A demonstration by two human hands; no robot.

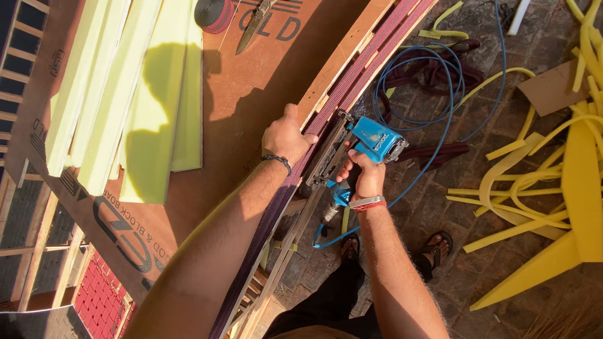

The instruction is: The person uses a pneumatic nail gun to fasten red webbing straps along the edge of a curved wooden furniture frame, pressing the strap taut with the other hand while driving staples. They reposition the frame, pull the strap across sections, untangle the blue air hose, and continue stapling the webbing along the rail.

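My right hand (363, 177) grips a blue pneumatic staple gun (359, 148) whose nose rests against a dark red webbing strap (377, 47). The strap runs along the edge of a curved wooden frame (342, 59). My left hand (287, 136) presses down on the strap and the frame edge just left of the gun. A dark band circles my left wrist and a red and white one my right. A blue air hose (440, 94) leads from the gun's handle and coils on the floor.
Pale yellow foam sheets (125, 94) lie on a brown board (251, 75), with a webbing roll (213, 14) and scissors (254, 25) at its far end. Yellow foam offcuts (553, 188) litter the brick floor at the right. My sandalled feet (433, 248) stand below.
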